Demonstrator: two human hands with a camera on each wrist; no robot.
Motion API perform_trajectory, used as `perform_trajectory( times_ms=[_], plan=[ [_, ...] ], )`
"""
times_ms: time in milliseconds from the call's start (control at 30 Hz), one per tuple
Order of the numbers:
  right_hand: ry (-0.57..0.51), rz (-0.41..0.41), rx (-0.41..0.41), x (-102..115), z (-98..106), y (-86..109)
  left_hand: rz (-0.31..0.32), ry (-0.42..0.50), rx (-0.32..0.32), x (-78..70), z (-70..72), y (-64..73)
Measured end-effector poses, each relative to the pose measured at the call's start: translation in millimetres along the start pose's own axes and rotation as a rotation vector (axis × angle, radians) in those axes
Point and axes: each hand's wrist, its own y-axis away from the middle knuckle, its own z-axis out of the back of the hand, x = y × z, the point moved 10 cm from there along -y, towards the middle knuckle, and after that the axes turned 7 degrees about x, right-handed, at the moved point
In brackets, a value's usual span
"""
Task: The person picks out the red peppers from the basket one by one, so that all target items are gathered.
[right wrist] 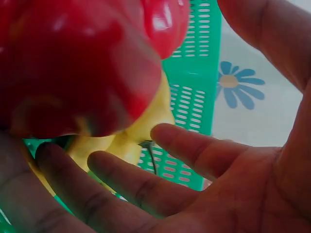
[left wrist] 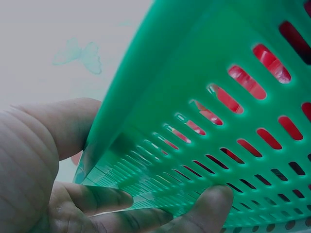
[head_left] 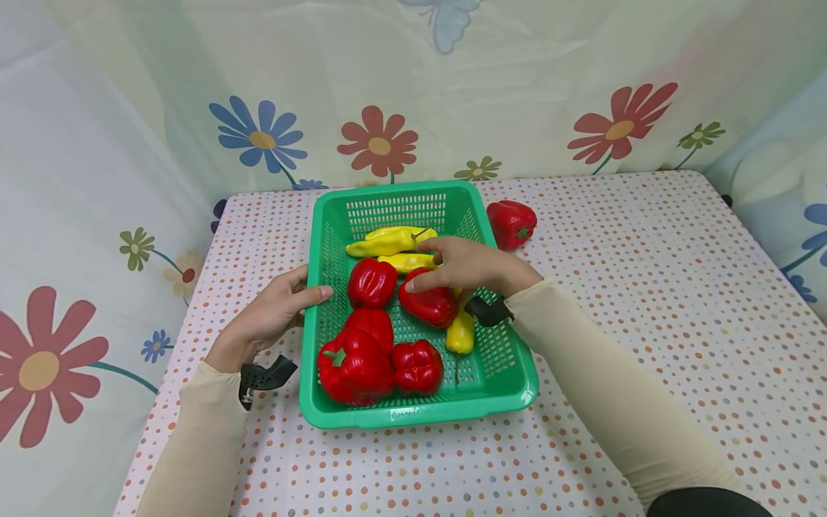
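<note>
A green plastic basket [head_left: 452,411] with slotted walls stands on the table. My left hand [head_left: 274,309] grips its left rim, thumb over the edge and the other fingers against the outer wall, as the left wrist view shows. My right hand [head_left: 472,266] reaches into the basket with fingers spread. Below it lies a red bell pepper [head_left: 429,303], which looms large in the right wrist view beside the fingers. The right fingertips are close to the yellow peppers [head_left: 390,243] at the back, one with a thin dark stem.
More red bell peppers [head_left: 358,366] fill the front left of the basket. Another yellow pepper [head_left: 460,334] lies at its right side. Outside, a single red bell pepper [head_left: 510,224] rests behind the basket's right wall. A flowered curtain [head_left: 517,93] hangs behind the dotted tablecloth [head_left: 646,301].
</note>
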Motion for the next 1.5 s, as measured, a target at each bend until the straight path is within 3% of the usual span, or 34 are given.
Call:
perform_trajectory(
  times_ms=[467,1100,1500],
  plan=[
    [0.03,-0.04,0.055,-6,-9,-8.2,0.005,0.0,-0.003,1.1,0.7,-0.3],
    [-0.076,0.006,0.174,-9,-23,-19.7,0.002,0.022,0.003,1.5,-0.9,0.5],
    [-0.108,0.038,0.129,-8,-19,-18.1,-0.009,0.015,0.012,1.2,-0.3,-0.2]
  ],
)
